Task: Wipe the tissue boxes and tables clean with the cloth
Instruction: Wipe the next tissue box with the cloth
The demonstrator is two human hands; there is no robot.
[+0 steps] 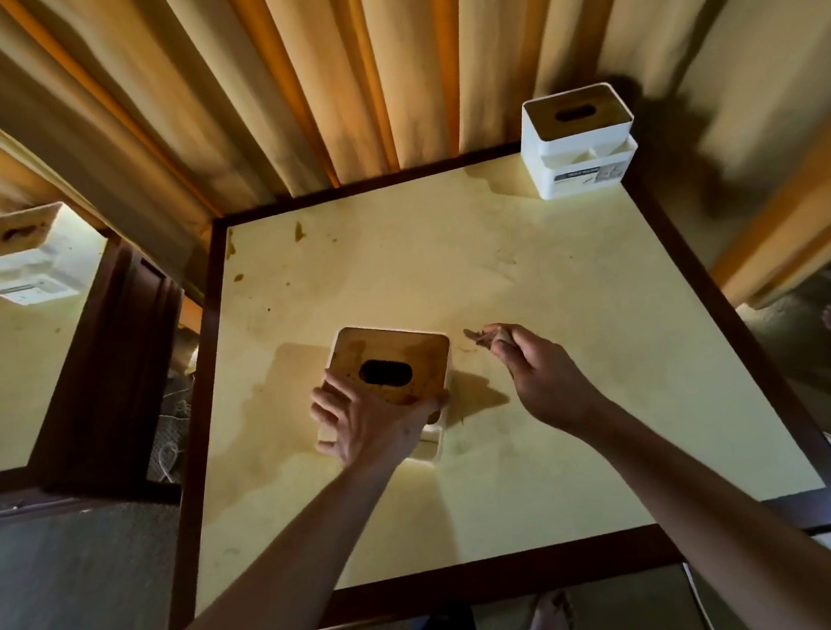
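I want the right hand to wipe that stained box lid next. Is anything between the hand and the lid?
Nothing visible. The right hand, gripping something small and blurred, is beside the box with only bare table between them. The left hand grips the lid's near edge, covering that part.

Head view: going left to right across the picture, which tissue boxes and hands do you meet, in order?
Tissue box on the side table → left hand gripping the stained tissue box → right hand pinching a small scrap, apparently the cloth → tissue box at the far right corner.
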